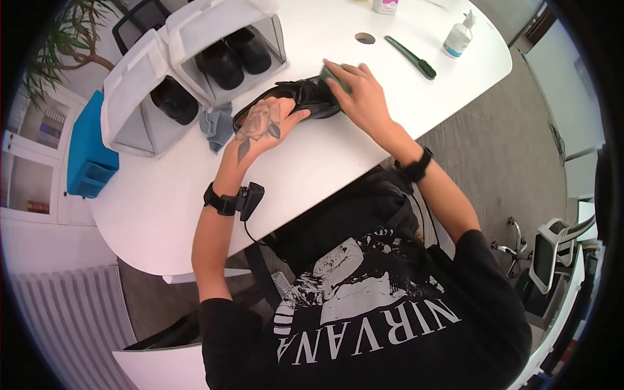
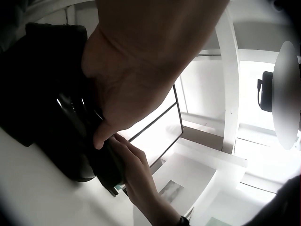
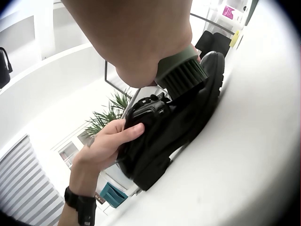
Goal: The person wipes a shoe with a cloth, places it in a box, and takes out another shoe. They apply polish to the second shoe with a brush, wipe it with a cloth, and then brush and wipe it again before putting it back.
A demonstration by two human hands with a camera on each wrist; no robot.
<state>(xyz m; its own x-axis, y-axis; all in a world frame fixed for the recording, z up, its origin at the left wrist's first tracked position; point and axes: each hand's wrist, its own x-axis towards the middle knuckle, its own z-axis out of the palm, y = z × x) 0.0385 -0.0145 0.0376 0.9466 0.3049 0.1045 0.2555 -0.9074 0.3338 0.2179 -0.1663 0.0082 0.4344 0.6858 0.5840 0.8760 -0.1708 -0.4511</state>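
Note:
A black leather shoe (image 1: pixel 318 109) stands on the white table, its toe toward the right hand. My left hand (image 1: pixel 265 120) holds it at the opening near the heel; in the right wrist view the thumb lies along the outside of the collar. My right hand (image 1: pixel 367 99) grips a green scrub brush (image 1: pixel 331 78) from above. The right wrist view shows the dark bristles of this brush (image 3: pixel 183 73) down against the shoe's upper, between laces and toe. From the left wrist, the shoe (image 2: pixel 70 113) is very dark and the brush is mostly hidden.
Two white shoe boxes with clear sides (image 1: pixel 224 19) (image 1: pixel 133 97) hold more black shoes at the back left. Beside them lies a blue-grey cloth (image 1: pixel 217 127). A long-handled green brush (image 1: pixel 411 57), a pump bottle (image 1: pixel 458 38) and a cable hole (image 1: pixel 365 39) are farther right.

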